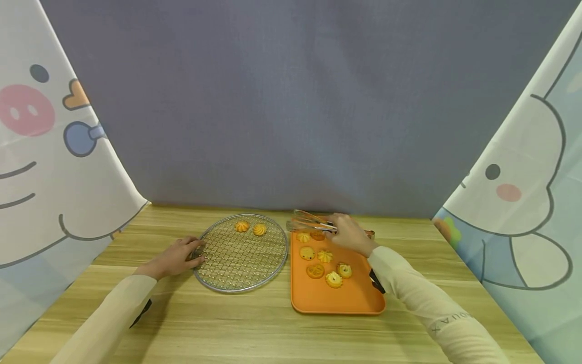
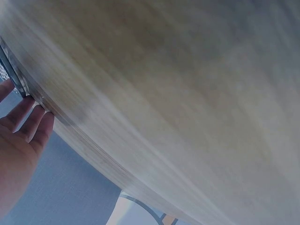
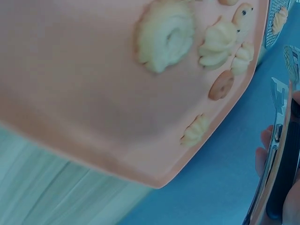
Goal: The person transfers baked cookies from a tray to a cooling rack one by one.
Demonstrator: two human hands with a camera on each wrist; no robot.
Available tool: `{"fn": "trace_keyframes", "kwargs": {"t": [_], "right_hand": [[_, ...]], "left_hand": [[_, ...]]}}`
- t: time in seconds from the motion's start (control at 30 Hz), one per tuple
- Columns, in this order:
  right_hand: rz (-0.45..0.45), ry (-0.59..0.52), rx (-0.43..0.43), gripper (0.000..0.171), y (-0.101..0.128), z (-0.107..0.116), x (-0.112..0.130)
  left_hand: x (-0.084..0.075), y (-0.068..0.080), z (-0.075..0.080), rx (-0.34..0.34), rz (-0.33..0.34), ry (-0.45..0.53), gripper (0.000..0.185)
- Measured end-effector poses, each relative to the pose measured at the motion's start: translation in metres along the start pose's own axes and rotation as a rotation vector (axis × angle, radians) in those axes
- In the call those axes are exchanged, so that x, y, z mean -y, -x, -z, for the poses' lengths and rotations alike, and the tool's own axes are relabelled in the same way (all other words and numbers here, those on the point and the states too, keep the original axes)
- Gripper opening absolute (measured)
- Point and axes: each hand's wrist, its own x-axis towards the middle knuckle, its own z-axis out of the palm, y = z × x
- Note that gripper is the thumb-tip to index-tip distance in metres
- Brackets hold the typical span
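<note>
My right hand (image 1: 347, 234) grips a pair of metal tongs (image 1: 312, 222) with dark handles, held over the far end of an orange tray (image 1: 356, 301). The tongs' tips point left, toward the rack, and stand apart with nothing between them in the right wrist view. Several cookies, among them a flower-shaped cookie (image 1: 325, 256) and a round cookie (image 1: 307, 253), lie on the tray. On the left, my left hand (image 1: 179, 256) touches the near-left rim of a round wire rack (image 1: 236, 290) with fairly straight fingers. Two piped cookies (image 1: 259, 230) sit at the rack's far side.
Rack and tray stand side by side on a wooden table (image 1: 218, 323). A grey cloth (image 1: 291, 111) hangs behind its far edge. Cartoon-printed sheets (image 1: 50, 177) close off the left and right sides.
</note>
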Motion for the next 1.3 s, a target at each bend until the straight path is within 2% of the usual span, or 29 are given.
{"fn": "trace_keyframes", "kwargs": {"t": [0.17,0.43,0.93,1.1,1.17,1.3], "right_hand": [[0.001,0.033,-0.011,0.04,0.008,0.003,-0.008],[-0.015,0.023,0.019,0.038,0.017,0.005,-0.015],[0.022,0.074,0.007,0.033,0.021,-0.006,-0.025],[0.022,0.079,0.017,0.031,0.02,-0.006,-0.023],[0.025,0.077,0.02,0.031,0.019,-0.006,-0.022],[0.046,0.077,0.027,0.03,0.017,-0.006,-0.021]], "left_hand": [[0.0,0.0,0.0,-0.006,-0.004,0.002,0.044],[-0.002,0.001,0.001,-0.005,0.001,0.006,0.043],[-0.001,0.001,0.001,-0.008,0.006,0.011,0.044],[0.001,0.002,-0.001,-0.041,-0.026,0.021,0.045],[0.004,0.002,-0.003,-0.064,-0.061,0.013,0.045],[0.002,0.002,-0.003,-0.061,-0.059,0.02,0.044]]}}
